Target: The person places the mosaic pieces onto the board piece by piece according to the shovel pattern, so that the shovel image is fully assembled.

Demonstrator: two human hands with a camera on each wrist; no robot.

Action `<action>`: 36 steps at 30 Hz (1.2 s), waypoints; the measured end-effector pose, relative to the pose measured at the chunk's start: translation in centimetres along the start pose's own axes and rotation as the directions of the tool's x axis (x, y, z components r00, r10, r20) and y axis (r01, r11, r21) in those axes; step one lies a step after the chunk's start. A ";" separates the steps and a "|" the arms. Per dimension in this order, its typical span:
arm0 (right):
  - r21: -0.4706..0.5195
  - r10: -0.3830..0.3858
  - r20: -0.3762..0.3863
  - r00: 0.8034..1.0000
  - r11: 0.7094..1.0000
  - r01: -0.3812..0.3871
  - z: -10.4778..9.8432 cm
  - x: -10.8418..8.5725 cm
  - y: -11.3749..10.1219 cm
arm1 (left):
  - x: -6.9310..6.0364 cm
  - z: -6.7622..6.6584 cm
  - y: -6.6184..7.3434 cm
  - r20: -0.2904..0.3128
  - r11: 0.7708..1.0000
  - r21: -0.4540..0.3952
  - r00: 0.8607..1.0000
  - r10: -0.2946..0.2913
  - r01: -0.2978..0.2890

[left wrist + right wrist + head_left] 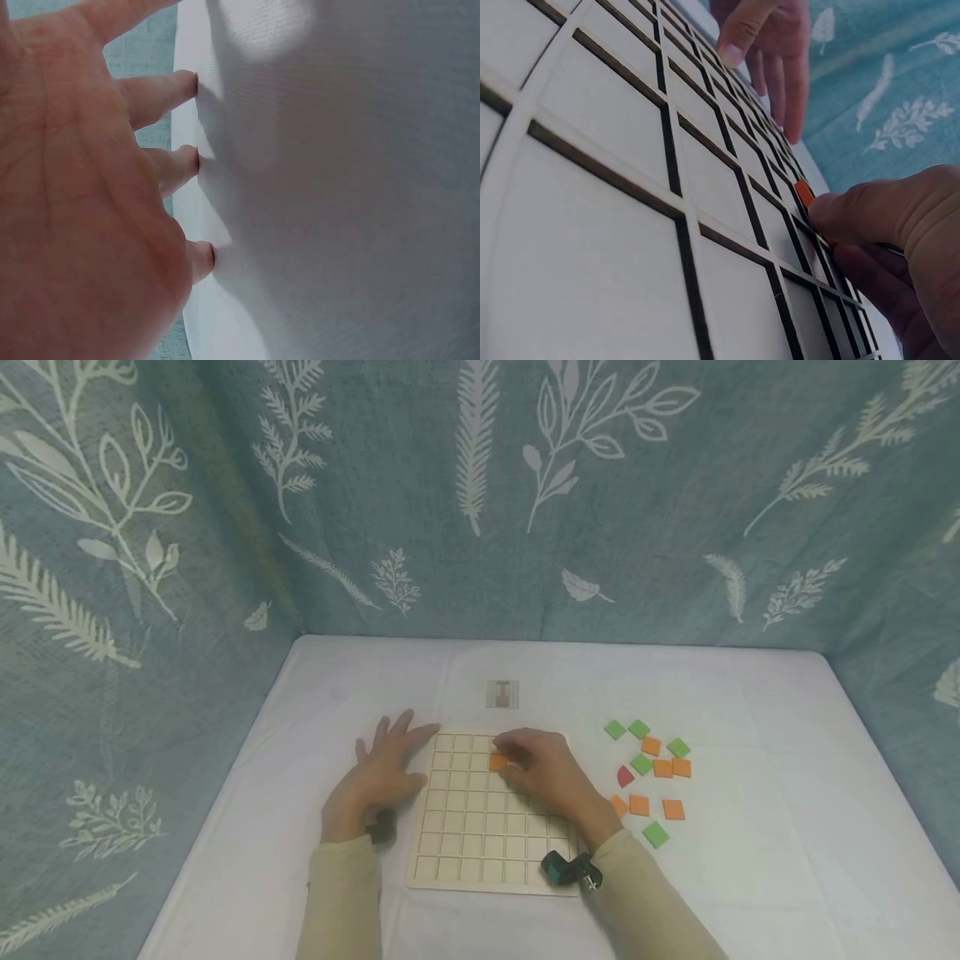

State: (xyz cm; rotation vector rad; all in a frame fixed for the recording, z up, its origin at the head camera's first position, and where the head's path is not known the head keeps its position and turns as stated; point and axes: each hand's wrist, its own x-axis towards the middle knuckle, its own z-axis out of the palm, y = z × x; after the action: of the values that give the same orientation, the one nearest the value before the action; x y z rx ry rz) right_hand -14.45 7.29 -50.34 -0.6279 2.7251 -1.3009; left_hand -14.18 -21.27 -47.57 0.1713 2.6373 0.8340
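Note:
A pale wooden board [452,844] with a grid of square recesses lies on the white table. Near its far edge, right of the middle, my right hand [546,770] pinches an orange square tile [498,762] between thumb and fingers. In the right wrist view the tile [804,193] shows edge-on at the grid, partly hidden by the thumb; whether it sits in a recess I cannot tell. My left hand [385,768] rests with spread fingers at the board's left edge. Its fingertips [187,161] touch the white cloth in the left wrist view.
Right of the board lie loose green tiles [656,835], orange tiles [673,810] and a red wedge-shaped piece [626,776]. Beyond the board is a small see-through piece with a grid pattern [502,693]. A blue-green leaf-print curtain [420,510] surrounds the table [780,793].

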 end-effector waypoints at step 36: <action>-0.045 -0.060 -0.029 0.998 0.997 0.059 0.3 0.0 0.3 | 0.0 0.2 0.1 -0.001 1.000 -0.013 1.000 -0.021 0.021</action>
State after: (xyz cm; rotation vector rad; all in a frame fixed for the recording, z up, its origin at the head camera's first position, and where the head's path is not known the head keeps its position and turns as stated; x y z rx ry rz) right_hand -14.53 7.20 -50.78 -0.7036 2.7870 -1.2766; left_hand -14.14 -21.10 -47.68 0.1395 2.6297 0.8449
